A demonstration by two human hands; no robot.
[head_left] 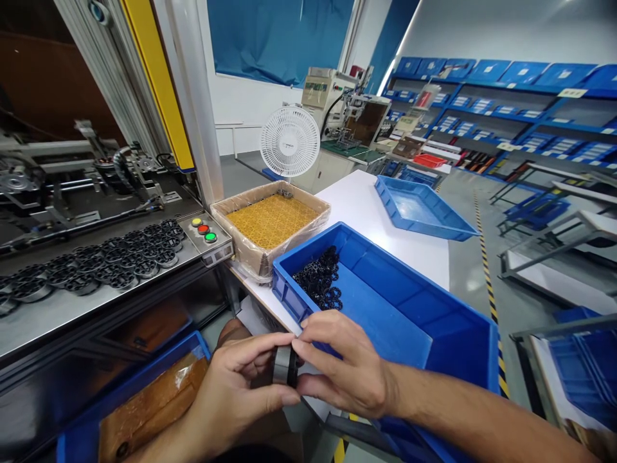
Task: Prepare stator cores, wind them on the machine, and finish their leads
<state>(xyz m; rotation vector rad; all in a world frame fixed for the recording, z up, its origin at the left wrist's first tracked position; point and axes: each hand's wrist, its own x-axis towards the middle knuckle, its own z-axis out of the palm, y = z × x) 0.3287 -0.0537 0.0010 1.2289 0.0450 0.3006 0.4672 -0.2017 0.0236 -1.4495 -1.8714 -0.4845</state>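
Note:
In front of me my left hand (pixel 234 379) grips a motor stator core (pixel 282 365), a short grey metal ring with a black face, between thumb and fingers. The ring is held on edge, its black side turned to the right. My right hand (pixel 347 363) has its fingertips and thumb closed on that black side; whether a separate piece sits under them is hidden. Just beyond the hands, black plastic frames (pixel 321 280) lie heaped in the left end of a blue bin (pixel 385 257). Similar stator cores (pixel 120 257) with black inserts stand in rows on the machine's metal ledge at left.
A plastic-lined carton (pixel 270 257) of yellow parts stands beside the blue bin. Near it is a control box (pixel 209 241) with coloured buttons. A shallow blue tray (pixel 421 212) and a white fan (pixel 290 141) are farther back. Below left sits another blue crate (pixel 81 424) with brown packaging.

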